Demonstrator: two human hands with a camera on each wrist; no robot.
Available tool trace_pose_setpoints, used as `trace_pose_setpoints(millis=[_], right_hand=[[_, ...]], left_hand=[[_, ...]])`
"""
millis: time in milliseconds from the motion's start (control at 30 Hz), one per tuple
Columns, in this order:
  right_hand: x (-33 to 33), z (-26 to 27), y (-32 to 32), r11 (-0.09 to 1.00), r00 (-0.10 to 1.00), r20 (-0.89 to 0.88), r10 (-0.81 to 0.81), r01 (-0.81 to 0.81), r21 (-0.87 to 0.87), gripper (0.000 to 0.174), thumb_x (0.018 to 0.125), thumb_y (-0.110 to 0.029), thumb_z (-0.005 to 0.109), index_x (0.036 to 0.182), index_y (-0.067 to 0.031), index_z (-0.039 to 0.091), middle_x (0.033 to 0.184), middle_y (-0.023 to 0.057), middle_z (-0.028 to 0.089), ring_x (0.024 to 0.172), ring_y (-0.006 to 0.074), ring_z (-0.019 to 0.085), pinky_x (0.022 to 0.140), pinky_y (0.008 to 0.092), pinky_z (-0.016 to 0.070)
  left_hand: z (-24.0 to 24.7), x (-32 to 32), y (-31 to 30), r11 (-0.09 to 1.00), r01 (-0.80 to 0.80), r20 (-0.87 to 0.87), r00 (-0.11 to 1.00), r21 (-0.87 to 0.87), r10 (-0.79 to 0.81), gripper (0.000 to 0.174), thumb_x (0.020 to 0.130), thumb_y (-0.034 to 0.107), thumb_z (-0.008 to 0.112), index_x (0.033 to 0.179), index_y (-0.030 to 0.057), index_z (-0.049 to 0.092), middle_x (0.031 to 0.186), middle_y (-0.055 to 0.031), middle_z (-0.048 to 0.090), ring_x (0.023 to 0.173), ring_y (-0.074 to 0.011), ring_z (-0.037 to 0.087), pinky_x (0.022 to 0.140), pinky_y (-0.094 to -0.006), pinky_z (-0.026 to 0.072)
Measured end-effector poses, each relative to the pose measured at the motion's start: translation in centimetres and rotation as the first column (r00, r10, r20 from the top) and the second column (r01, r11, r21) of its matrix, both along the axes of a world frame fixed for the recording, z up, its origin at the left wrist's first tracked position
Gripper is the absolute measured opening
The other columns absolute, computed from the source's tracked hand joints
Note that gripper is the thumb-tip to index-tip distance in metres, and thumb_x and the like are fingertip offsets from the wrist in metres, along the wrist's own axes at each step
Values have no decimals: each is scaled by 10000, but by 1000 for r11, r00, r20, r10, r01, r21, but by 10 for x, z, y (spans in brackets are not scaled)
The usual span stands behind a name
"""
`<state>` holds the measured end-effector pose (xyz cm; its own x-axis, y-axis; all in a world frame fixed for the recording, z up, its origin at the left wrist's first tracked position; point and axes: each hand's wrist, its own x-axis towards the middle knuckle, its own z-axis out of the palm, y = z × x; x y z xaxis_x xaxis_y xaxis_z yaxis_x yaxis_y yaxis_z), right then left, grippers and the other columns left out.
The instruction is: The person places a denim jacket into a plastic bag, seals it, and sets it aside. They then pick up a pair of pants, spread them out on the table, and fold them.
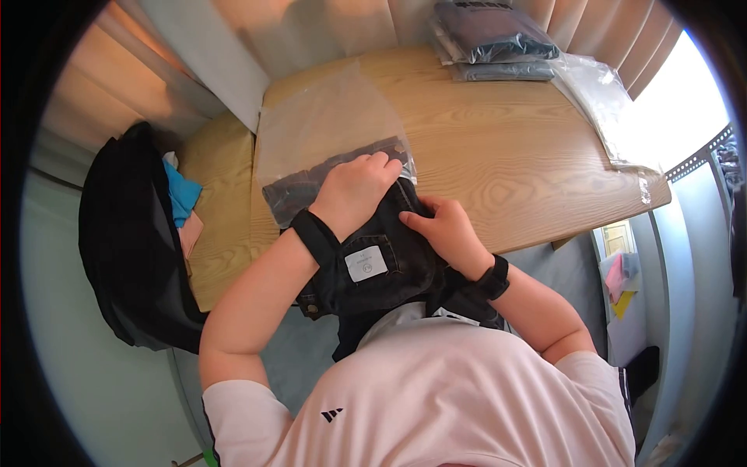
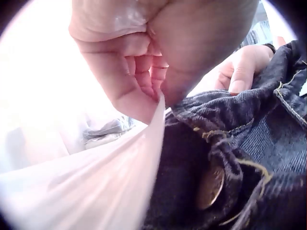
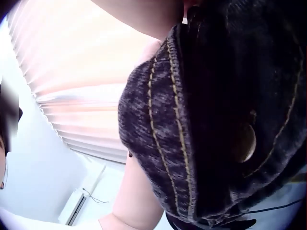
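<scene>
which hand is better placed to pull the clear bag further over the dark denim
Probably the left hand: it pinches the edge of the clear bag, right by the denim garment. The right hand grips the garment's side, so it seems better suited to steadying it.

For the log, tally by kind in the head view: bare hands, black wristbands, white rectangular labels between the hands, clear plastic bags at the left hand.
Bare hands: 2 (left hand, right hand)
Black wristbands: 2
White rectangular label, on dark denim garment: 1
Clear plastic bag: 1
Total: 6
</scene>
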<state>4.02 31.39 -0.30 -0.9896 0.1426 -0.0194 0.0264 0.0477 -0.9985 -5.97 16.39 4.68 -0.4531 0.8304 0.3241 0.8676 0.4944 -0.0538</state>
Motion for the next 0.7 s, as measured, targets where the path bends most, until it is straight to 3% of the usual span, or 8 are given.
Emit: trace_pose_setpoints(millis=[67, 167, 267, 400, 500, 567, 667, 700], right_hand=[[-5, 7, 1, 994, 995, 90, 32, -41, 103, 299, 804, -200, 676, 827, 91, 609, 658, 150, 610, 607, 156, 560, 594, 317, 466], [-20, 8, -3, 999, 999, 35, 25, -26, 44, 309, 807, -209, 674, 803, 92, 605, 625, 143, 595, 571, 144, 526, 557, 326, 443], [-23, 18, -7, 997, 1000, 5, 16, -16, 72, 313, 802, -208, 682, 810, 96, 610, 631, 144, 601, 593, 140, 546, 568, 315, 454], [-35, 2, -11, 998, 999, -38, -26, 28, 58, 291, 794, -189, 693, 830, 93, 630, 653, 134, 625, 607, 139, 577, 568, 300, 468], [-43, -10, -9, 995, 996, 46, -82, 84, -59, 266, 791, -167, 698, 859, 85, 649, 700, 127, 653, 617, 142, 604, 568, 289, 480], [-47, -14, -5, 971, 973, 228, -38, 90, -223, 233, 814, -148, 694, 878, 72, 656, 732, 72, 651, 650, 100, 583, 565, 257, 473], [-49, -11, -4, 984, 976, 218, 1, 38, -172, 215, 815, -132, 683, 870, 74, 657, 724, 65, 648, 646, 96, 580, 566, 252, 471], [-49, -10, -5, 985, 976, 216, 0, 38, -170, 215, 815, -132, 683, 870, 74, 657, 724, 65, 648, 646, 96, 580, 566, 252, 471]], left_hand=[[3, 0, 1, 999, 3, 41, 999, 41, -5, 84, 776, 65, 574, 826, 68, 506, 776, -73, 521, 764, -256, 594, 619, -381, 502], [11, -2, 3, 998, 26, 35, 999, 55, -28, 92, 781, 71, 583, 832, 69, 506, 767, -81, 515, 748, -266, 590, 616, -389, 498], [21, 1, 5, 999, 40, -16, 999, -34, -41, 106, 748, 52, 585, 837, 79, 535, 779, -66, 548, 770, -239, 622, 609, -360, 531], [24, 2, -1, 994, 51, 45, 998, -93, -47, 93, 759, 51, 581, 842, 74, 545, 797, -74, 557, 780, -246, 621, 623, -361, 533], [15, 2, -6, 991, 15, 74, 997, -136, -5, 83, 771, 53, 570, 851, 67, 551, 815, -87, 566, 808, -256, 617, 640, -369, 532], [9, -1, -8, 985, -27, 72, 997, -172, 40, 79, 777, 52, 562, 855, 63, 552, 824, -94, 571, 823, -262, 614, 650, -374, 530], [4, -4, -9, 977, -96, 71, 991, -190, 112, 67, 790, 47, 545, 856, 56, 551, 836, -103, 576, 838, -271, 610, 668, -381, 529], [4, -7, -7, 987, -24, 119, 992, -161, 44, 87, 780, 32, 537, 864, 55, 544, 839, -103, 566, 838, -281, 599, 675, -389, 517]])
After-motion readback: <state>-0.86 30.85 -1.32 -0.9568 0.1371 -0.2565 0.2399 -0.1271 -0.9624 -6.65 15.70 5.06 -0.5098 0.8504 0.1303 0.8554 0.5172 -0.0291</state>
